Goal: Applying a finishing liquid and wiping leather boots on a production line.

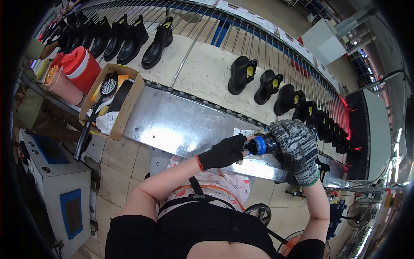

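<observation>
My left hand (223,152), in a black glove, is closed at the narrow end of a dark bottle-like object (270,143) with a bright blue band. My right hand (298,149), in a grey-and-black knitted glove, wraps around its thicker end. The object lies roughly level between both hands, above the shiny metal ledge (181,123). Its far end is hidden by the right glove, and its exact kind is unclear. A small pale patch (243,131) shows on the ledge just behind it. Beyond the right hand, black ankle boots (286,99) stand on the conveyor.
The conveyor (202,69) of metal rods carries more black boots (157,45) at left. A cardboard box (129,97) holds a hairbrush (109,85) and tools, beside a red jug (81,69). A dark-fronted machine (366,134) glows red at right. Another person's arm (48,49) reaches in far left.
</observation>
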`<act>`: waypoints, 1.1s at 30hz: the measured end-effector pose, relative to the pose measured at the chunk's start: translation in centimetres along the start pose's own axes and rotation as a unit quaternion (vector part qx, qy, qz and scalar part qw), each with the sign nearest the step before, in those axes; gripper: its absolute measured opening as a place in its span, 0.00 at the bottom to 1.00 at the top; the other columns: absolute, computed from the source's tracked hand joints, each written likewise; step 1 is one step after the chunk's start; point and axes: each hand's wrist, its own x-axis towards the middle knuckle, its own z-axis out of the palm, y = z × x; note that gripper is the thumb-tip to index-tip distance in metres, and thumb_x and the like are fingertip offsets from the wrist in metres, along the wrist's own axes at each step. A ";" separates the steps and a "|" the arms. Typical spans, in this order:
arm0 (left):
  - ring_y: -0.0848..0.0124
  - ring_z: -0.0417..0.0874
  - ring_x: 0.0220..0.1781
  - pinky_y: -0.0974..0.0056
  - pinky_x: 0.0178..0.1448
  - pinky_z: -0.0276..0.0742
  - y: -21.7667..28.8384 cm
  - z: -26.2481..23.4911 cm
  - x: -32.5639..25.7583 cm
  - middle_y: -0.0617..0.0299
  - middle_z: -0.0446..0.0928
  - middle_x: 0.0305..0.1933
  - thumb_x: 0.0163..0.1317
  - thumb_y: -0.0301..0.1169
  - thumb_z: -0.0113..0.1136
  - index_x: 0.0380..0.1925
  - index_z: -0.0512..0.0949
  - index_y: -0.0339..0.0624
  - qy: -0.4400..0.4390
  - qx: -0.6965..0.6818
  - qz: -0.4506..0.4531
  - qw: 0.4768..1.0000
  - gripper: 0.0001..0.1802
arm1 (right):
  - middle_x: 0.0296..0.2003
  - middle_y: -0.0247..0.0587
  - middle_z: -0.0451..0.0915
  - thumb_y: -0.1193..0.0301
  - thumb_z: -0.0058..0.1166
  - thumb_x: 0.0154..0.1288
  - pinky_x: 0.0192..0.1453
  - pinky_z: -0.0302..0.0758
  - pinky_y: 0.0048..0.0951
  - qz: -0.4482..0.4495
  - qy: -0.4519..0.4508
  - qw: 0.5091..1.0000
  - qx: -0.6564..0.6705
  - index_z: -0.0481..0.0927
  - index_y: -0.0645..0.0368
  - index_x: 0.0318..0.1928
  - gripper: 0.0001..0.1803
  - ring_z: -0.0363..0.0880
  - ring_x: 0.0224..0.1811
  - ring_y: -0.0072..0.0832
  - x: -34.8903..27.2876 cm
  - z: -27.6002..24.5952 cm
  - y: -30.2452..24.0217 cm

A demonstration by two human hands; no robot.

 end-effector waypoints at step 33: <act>0.73 0.77 0.37 0.67 0.42 0.73 -0.5 -0.5 0.0 0.57 0.76 0.38 0.60 0.28 0.58 0.54 0.69 0.37 -0.008 0.016 0.000 1.000 0.21 | 0.45 0.45 0.78 0.57 0.66 0.47 0.54 0.73 0.35 0.065 -0.089 0.980 0.165 0.75 0.56 0.53 0.31 0.77 0.48 0.40 -0.6 1.2 -0.5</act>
